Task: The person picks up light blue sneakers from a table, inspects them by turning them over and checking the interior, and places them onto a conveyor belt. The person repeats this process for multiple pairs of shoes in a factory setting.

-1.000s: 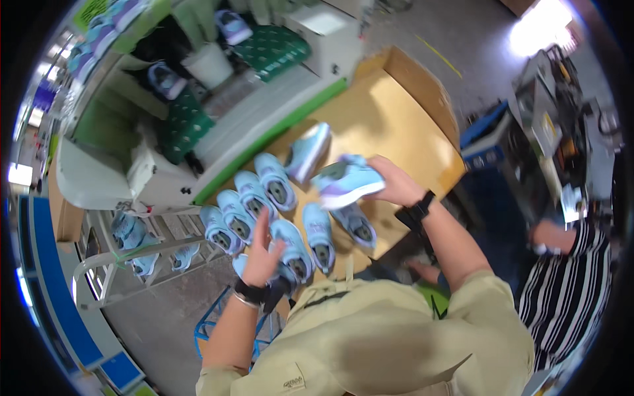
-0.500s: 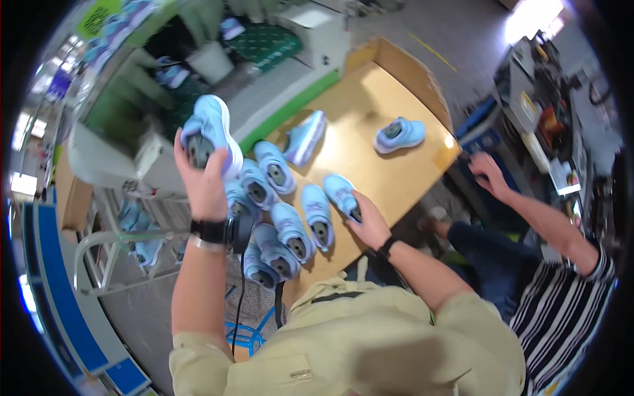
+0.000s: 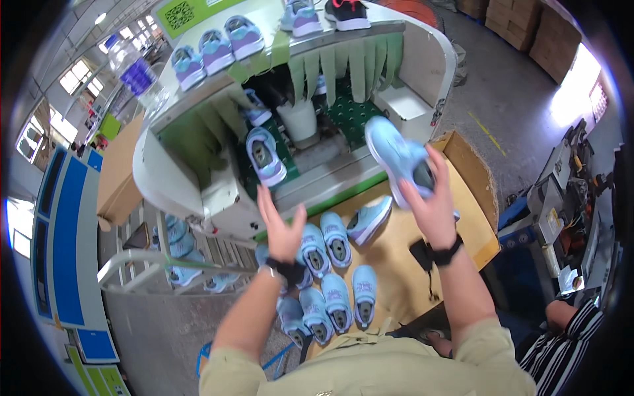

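A light blue sneaker [image 3: 395,153] with a white sole is gripped in my right hand [image 3: 432,204], raised in front of the machine's opening on the right. My left hand [image 3: 282,231] has its fingers spread and holds nothing. Just beyond its fingertips another blue sneaker [image 3: 267,157] lies on the left green perforated belt [image 3: 290,168] of the machine. Below my hands, several matching sneakers stand in rows on the tan table [image 3: 399,277], among them a sneaker [image 3: 364,294] at the right of the front row. One sneaker [image 3: 370,219] lies on its side.
Fabric strips [image 3: 350,69] hang over the machine's opening, around a white container [image 3: 298,122]. Shoes and a plastic bottle [image 3: 135,72] stand on top. A black box with a cord [image 3: 421,254] is over the table. A metal rack [image 3: 132,261] stands left; a person's striped sleeve [image 3: 561,350] shows right.
The sneaker from my left hand now lies on the belt, and that hand has opened. My right hand has lifted a sneaker off the table toward the machine. The view has turned toward the machine.
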